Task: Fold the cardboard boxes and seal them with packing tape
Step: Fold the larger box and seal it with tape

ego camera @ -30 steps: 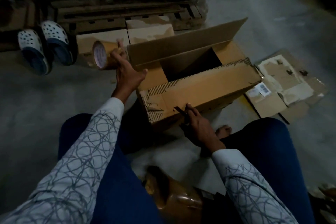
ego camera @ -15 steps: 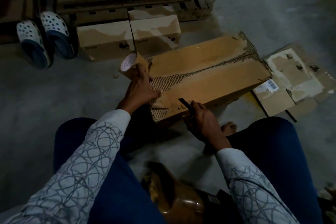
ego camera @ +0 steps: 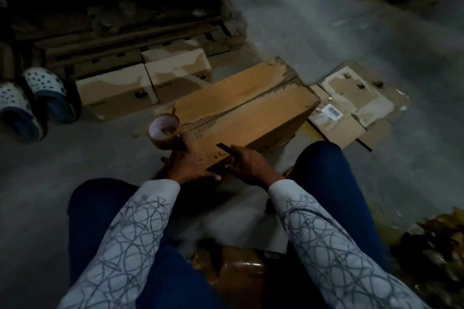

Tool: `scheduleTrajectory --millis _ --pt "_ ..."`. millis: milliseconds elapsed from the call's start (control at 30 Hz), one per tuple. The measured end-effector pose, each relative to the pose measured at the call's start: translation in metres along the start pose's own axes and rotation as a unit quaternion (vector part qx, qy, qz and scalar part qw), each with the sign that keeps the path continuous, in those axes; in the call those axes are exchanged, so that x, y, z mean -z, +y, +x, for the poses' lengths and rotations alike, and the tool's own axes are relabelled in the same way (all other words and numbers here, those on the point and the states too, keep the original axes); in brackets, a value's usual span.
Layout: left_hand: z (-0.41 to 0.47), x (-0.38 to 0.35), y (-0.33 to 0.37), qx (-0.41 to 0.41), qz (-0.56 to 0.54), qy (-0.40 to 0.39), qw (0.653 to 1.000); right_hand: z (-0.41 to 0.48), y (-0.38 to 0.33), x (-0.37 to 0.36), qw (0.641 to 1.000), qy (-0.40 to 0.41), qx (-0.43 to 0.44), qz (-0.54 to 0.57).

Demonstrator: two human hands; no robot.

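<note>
A long brown cardboard box (ego camera: 251,110) lies on the floor in front of my knees, both top flaps folded down and meeting along a middle seam. My left hand (ego camera: 190,163) holds a roll of brown packing tape (ego camera: 163,130) at the box's near left corner and presses on the near end. My right hand (ego camera: 248,165) grips a dark cutter (ego camera: 227,149) whose blade rests on the box top near the front edge.
Two smaller closed boxes (ego camera: 143,83) stand behind the long box against a wooden pallet (ego camera: 130,42). Flattened cardboard (ego camera: 351,108) with a label lies at the right. White-and-blue clogs (ego camera: 35,105) sit at the left. A tape-wrapped parcel (ego camera: 233,271) lies between my legs.
The far flap, upright a second ago, now lies shut. My left hand with the tape roll came down from the far left to the near left corner. The right hand stayed put.
</note>
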State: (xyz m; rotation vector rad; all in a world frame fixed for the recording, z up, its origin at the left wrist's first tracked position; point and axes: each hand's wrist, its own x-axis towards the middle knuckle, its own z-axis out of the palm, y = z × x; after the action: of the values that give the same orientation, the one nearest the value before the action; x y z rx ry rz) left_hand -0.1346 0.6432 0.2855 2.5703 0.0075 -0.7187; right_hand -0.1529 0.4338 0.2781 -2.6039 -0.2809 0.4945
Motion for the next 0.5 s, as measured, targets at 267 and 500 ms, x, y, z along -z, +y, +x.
scheduleTrajectory --millis 267,500 --pt "-0.015 -0.011 -0.015 -0.013 0.126 0.07 0.989 -0.028 0.015 0.008 1.0 -0.024 0.01 0.011" --pt "-0.024 -0.02 -0.003 -0.021 0.152 0.1 0.983 -0.029 0.042 0.058 0.998 0.05 0.03 0.038"
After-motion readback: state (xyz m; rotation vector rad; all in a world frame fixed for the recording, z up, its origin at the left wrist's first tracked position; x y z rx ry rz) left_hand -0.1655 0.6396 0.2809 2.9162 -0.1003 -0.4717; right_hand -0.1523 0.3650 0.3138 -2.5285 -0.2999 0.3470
